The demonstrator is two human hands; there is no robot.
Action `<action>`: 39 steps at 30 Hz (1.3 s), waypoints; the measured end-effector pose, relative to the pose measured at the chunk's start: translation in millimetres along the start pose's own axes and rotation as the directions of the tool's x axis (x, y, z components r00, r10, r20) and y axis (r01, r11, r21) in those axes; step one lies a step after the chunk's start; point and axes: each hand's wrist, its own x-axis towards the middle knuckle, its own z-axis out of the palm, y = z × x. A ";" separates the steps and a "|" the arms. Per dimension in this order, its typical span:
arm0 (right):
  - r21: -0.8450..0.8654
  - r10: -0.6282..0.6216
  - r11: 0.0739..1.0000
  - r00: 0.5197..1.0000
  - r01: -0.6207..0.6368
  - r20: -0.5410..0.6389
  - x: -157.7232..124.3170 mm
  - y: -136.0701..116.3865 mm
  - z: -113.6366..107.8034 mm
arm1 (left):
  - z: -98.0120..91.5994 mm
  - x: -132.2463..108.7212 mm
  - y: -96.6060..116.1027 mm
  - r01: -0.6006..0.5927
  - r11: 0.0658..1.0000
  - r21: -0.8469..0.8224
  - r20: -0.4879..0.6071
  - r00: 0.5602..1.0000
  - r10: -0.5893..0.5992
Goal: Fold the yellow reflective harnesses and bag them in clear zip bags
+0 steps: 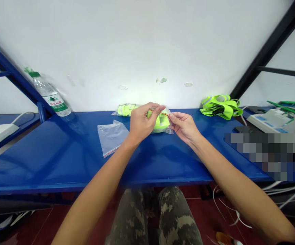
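Note:
A clear zip bag (162, 125) with a folded fluorescent yellow reflective strap inside is between my two hands, above the blue table. My left hand (142, 121) pinches the bag's red-lined mouth near its left end, thumb stretched along it. My right hand (184, 126) grips the right end of that red edge between thumb and fingers. Part of the bag is hidden behind my left hand. Left of it on the table lies a flat zip bag (112, 136). Behind my left hand, another bagged yellow strap (126, 109) rests by the wall.
Loose yellow reflective straps (221, 107) are piled at the back right. A water bottle (52, 97) leans on the wall at the left. White power strips (270, 120) and cables lie at the right. The blue table (61, 153) has its front edge close to my legs.

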 end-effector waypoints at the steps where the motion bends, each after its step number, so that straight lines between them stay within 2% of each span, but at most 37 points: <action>1: 0.016 0.013 1.000 1.000 -0.013 -0.013 0.3 0.4 -0.2 | -0.8 0.0 0.0 0.011 1.000 -0.003 0.016 1.000 -0.011; 3: 0.042 0.032 0.999 0.998 -0.030 -0.050 1.9 0.7 -1.8 | -2.6 1.0 -1.7 0.044 0.998 -0.045 0.137 0.990 -0.038; 6: 0.049 0.046 0.998 0.995 -0.041 -0.092 5.4 -0.6 -6.4 | -1.4 3.2 -8.7 0.143 0.975 -0.170 0.355 0.932 -0.075; 8: 0.032 0.041 0.999 0.994 -0.037 -0.102 7.2 -2.1 -10.1 | 1.9 3.9 -15.0 0.243 0.934 -0.261 0.416 0.902 -0.118; 13: -0.073 -0.012 0.997 0.999 0.009 -0.044 8.6 -3.4 -16.2 | 5.1 3.8 -28.2 0.438 0.806 -0.398 0.415 0.869 -0.268; 17: -0.185 -0.071 0.981 0.997 0.067 -0.017 9.2 -0.3 -16.3 | 2.3 3.5 -30.8 0.533 0.761 -0.371 0.418 0.827 -0.375; 22: -0.277 -0.136 0.953 0.991 0.126 -0.017 9.7 1.5 -14.9 | 6.3 1.3 -30.2 0.554 0.763 -0.332 0.198 0.832 -0.518; 25: -0.282 -0.125 0.952 0.992 0.115 -0.017 9.0 1.3 -14.8 | 9.3 0.9 -34.0 0.514 0.781 -0.355 0.165 0.857 -0.488; 29: -0.315 -0.115 0.943 0.993 0.111 0.008 8.0 1.7 -15.1 | 10.6 1.9 -37.4 0.467 0.803 -0.371 0.239 0.883 -0.403; 32: -0.342 -0.152 0.927 0.988 0.151 0.026 7.4 1.7 -15.3 | 10.2 2.4 -35.5 0.501 0.780 -0.375 0.271 0.864 -0.425; 36: -0.344 -0.175 0.922 0.984 0.178 0.038 6.3 -0.1 -16.6 | 8.8 2.5 -29.4 0.570 0.688 -0.449 0.350 0.821 -0.451; 39: -0.336 -0.155 0.928 0.987 0.161 0.046 5.4 -1.1 -17.6 | 8.4 2.0 -24.8 0.567 0.678 -0.468 0.368 0.823 -0.433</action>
